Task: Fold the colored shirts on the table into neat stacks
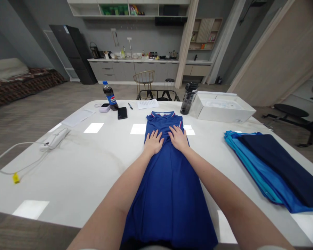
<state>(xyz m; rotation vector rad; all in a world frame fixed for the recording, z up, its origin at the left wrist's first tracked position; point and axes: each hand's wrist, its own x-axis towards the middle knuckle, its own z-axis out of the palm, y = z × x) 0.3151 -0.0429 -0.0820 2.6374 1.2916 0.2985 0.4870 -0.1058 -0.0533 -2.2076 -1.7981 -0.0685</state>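
A royal blue polo shirt (169,187) with a red-and-white striped collar lies lengthwise on the white table (94,166), folded into a narrow strip, collar at the far end. My left hand (153,141) rests flat on the shirt's upper part, fingers spread. My right hand (178,138) lies flat beside it on the same area, fingers stretched toward the collar. Neither hand holds anything. The shirt's near end hangs over the table's front edge.
A stack of blue and navy garments (273,170) lies at the right. At the far side stand a cola bottle (110,96), black phone (122,113), paper sheet (147,103), dark water bottle (189,98) and white box (221,107). A power strip with cable (53,139) sits left.
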